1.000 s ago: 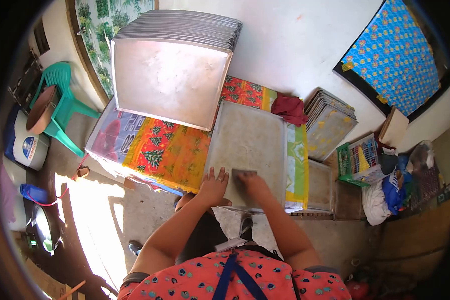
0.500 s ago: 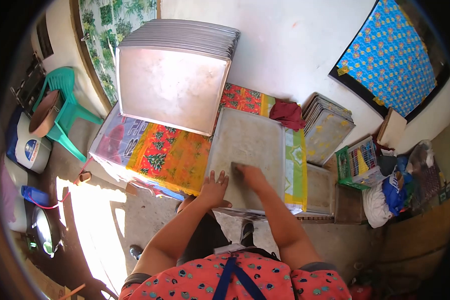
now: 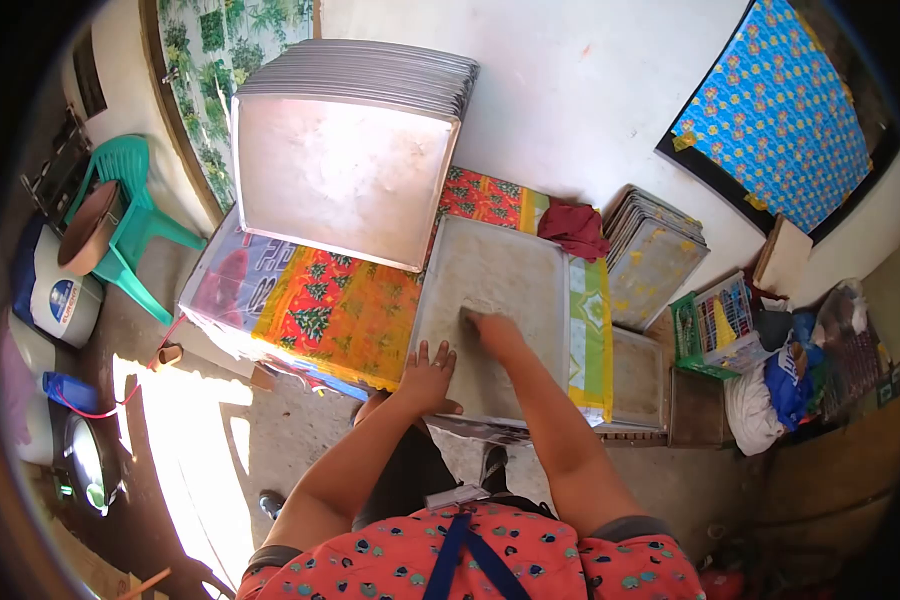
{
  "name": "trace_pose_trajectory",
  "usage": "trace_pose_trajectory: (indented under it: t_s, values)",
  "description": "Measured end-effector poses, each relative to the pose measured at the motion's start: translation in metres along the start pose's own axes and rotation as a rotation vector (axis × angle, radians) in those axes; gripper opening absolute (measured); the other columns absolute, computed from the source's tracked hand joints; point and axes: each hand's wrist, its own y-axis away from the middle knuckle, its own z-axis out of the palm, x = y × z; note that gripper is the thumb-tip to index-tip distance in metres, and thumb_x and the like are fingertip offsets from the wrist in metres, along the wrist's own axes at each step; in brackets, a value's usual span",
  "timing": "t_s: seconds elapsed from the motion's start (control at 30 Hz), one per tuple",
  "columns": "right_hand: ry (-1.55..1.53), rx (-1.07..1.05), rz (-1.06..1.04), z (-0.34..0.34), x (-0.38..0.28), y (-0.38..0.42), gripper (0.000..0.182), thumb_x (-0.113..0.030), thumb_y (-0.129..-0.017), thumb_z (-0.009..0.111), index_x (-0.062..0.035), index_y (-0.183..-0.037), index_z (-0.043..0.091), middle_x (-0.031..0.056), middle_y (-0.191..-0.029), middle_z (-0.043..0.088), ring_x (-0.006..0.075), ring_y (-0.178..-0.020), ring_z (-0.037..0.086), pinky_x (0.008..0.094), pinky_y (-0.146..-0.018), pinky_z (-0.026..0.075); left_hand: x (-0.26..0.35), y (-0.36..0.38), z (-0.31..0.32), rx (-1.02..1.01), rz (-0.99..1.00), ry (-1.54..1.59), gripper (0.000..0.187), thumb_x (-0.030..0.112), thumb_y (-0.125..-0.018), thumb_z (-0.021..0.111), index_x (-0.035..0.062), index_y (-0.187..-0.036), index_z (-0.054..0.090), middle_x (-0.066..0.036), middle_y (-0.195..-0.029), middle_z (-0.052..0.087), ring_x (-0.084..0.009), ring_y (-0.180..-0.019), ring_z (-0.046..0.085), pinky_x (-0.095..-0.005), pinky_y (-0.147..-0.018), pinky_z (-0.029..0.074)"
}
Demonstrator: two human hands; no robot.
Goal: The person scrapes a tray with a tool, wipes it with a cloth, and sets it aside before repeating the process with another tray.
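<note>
A flat metal tray lies on a table with a patterned plastic cover. My left hand rests with spread fingers on the tray's left front edge, holding nothing. My right hand is over the middle of the tray, its fingers closed round a small dark thing that touches the surface; what it is cannot be made out. A tall stack of metal trays stands on the table to the left.
A dark red cloth lies at the tray's back right corner. More trays lean against the wall at right, near a green and white basket. A green chair stands at left.
My right hand has moved slightly forward over the tray, with the dark thing in it. My left hand stays in place at the edge.
</note>
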Motion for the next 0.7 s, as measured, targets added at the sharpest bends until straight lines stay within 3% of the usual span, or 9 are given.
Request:
trace_pose_trajectory:
  t_s: [0.2,0.3,0.4,0.5,0.7]
  values:
    - [0.06,0.235,-0.15,0.045,-0.026,0.058,0.041,-0.006,-0.079,0.052,-0.0101,-0.119,0.057,0.0191,-0.092,0.066,0.0358,-0.085,0.065,0.0438,-0.075,0.051,0.003,-0.007,-0.002,-0.089,-0.009,-0.077,0.11,0.061,-0.067,0.07,0.0021,-0.146,0.021,-0.021,-0.154,0.014,-0.051,-0.138,0.014,-0.0566,-0.11,0.02]
    - [0.014,0.048,-0.044,0.014,-0.015,0.023,0.041,-0.007,-0.079,0.052,-0.0099,-0.119,0.057,0.0188,-0.092,0.066,0.0361,-0.085,0.064,0.0437,-0.075,0.051,0.004,-0.003,-0.003,-0.061,0.007,-0.068,0.11,0.063,-0.068,0.068,0.0014,-0.146,0.021,-0.022,-0.153,0.014,-0.0513,-0.138,0.013,-0.0562,-0.11,0.02]
    - [0.034,0.058,-0.046,-0.007,0.003,-0.014,0.041,-0.007,-0.079,0.051,-0.0097,-0.12,0.057,0.018,-0.092,0.066,0.0365,-0.085,0.064,0.0447,-0.075,0.051,0.001,-0.001,-0.003,0.001,0.021,-0.036,0.11,0.063,-0.068,0.068,0.0015,-0.146,0.021,-0.022,-0.153,0.014,-0.051,-0.138,0.013,-0.0562,-0.11,0.02]
    - [0.046,-0.02,-0.019,-0.019,0.003,-0.017,0.031,-0.011,-0.087,0.047,-0.0088,-0.115,0.06,0.0178,-0.089,0.067,0.0353,-0.087,0.065,0.0444,-0.076,0.052,-0.002,0.001,0.0,0.011,0.024,-0.031,0.109,0.062,-0.069,0.068,0.0017,-0.146,0.021,-0.022,-0.153,0.014,-0.051,-0.138,0.013,-0.0565,-0.11,0.02]
    - [0.075,0.185,-0.115,0.045,-0.022,0.04,0.031,-0.01,-0.088,0.046,-0.0083,-0.116,0.058,0.019,-0.092,0.066,0.0348,-0.089,0.065,0.044,-0.075,0.052,0.001,-0.006,-0.004,-0.061,0.014,-0.055,0.109,0.061,-0.068,0.069,0.0016,-0.146,0.02,-0.022,-0.154,0.013,-0.0514,-0.138,0.012,-0.0578,-0.11,0.019]
